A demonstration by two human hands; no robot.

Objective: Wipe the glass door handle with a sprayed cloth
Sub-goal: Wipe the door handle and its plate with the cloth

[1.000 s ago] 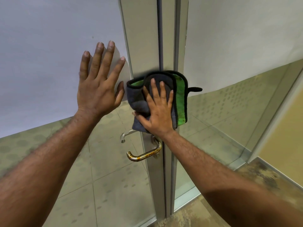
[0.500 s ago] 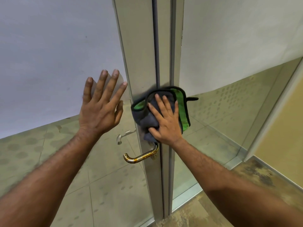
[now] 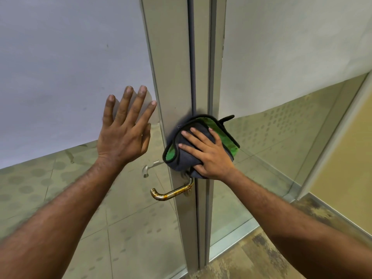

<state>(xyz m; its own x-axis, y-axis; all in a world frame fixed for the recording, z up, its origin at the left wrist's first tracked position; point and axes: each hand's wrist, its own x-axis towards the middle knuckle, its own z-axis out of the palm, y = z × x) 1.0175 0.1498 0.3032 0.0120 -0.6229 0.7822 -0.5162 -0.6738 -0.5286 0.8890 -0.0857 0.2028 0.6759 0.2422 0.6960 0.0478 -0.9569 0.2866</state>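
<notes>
A brass-coloured lever handle [image 3: 171, 193] sticks out to the left from the metal door frame [image 3: 175, 77], low in the middle. My right hand [image 3: 209, 156] lies flat on a folded grey and green cloth [image 3: 227, 135], pressing it against the frame just above the handle's base. My left hand [image 3: 124, 129] rests flat with spread fingers on the frosted glass pane [image 3: 70, 67] to the left of the frame. A second silver handle [image 3: 149, 168] shows through the glass on the far side.
A second glass panel [image 3: 291, 57] stands to the right of the frame, frosted above and see-through below. A tiled floor [image 3: 130, 238] shows through the lower glass. Worn brown flooring [image 3: 251, 258] lies at my feet, with a yellowish wall [image 3: 346, 158] at far right.
Both hands have slid down the door. The cloth under my right hand has moved from well above the handle to just over its base.
</notes>
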